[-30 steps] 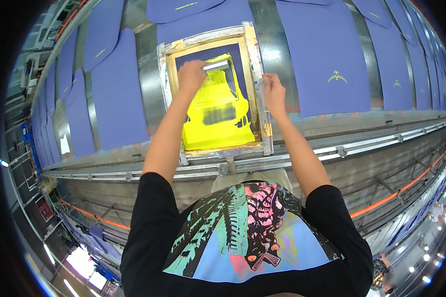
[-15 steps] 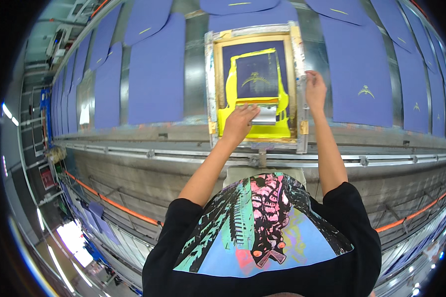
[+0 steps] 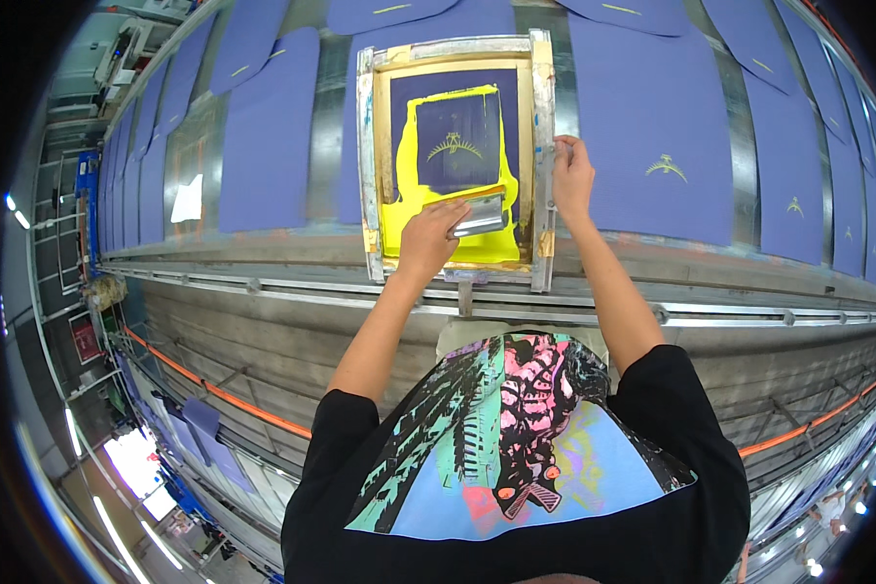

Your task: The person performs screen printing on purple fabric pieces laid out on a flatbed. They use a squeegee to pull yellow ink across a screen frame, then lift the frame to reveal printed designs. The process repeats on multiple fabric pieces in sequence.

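Note:
A screen-printing frame lies flat on the table, its mesh smeared with bright yellow ink around a dark rectangle. Through that rectangle a small yellow winged motif shows. My left hand is closed on a squeegee with a shiny metal face. The squeegee sits tilted in the ink at the near part of the mesh, its right end farther away. At the frame's outer right rail, my right hand has its fingers curled in a pinch against the edge.
Purple-blue fabric panels lie in a row along the long table on both sides. Those on the right bear a yellow motif. A metal rail runs along the table's near edge, and an orange bar crosses behind me.
Frame, panels and rail have all shifted left in view together. The squeegee has turned from level to slanting, still in my left hand. My right hand stays at the frame's right rail.

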